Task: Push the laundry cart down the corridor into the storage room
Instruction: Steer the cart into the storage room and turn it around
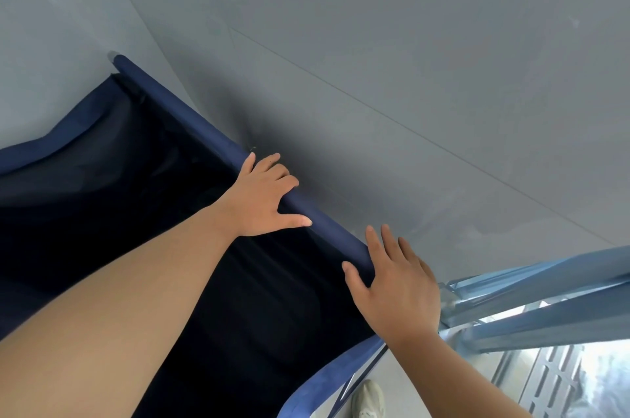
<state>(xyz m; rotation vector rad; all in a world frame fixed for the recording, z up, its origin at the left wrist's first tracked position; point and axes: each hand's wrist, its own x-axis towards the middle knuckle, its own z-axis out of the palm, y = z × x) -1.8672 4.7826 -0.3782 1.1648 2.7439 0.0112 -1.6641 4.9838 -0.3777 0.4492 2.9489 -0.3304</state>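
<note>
Laundry cart (pixel 102 199) close in front, metal frame (pixel 545 315) at its right. 2 hands up: left hand (pixel 262 196) gripping top rail (pixel 191 117); right hand (pixel 395 291) flat, fingers straight (thumb touching rail end).

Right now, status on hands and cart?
Left hand grips the laundry cart by its top rail. Right hand open, thumb on the rail's end. Metal rack close on the right; corridor ahead out of view.

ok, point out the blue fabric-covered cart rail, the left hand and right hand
blue fabric-covered cart rail (pixel 191 119), head view, bare mid-span of the rail
left hand (pixel 264 197), head view, back of the hand, fingers curled over the rail
right hand (pixel 399 291), head view, back of the hand
</note>
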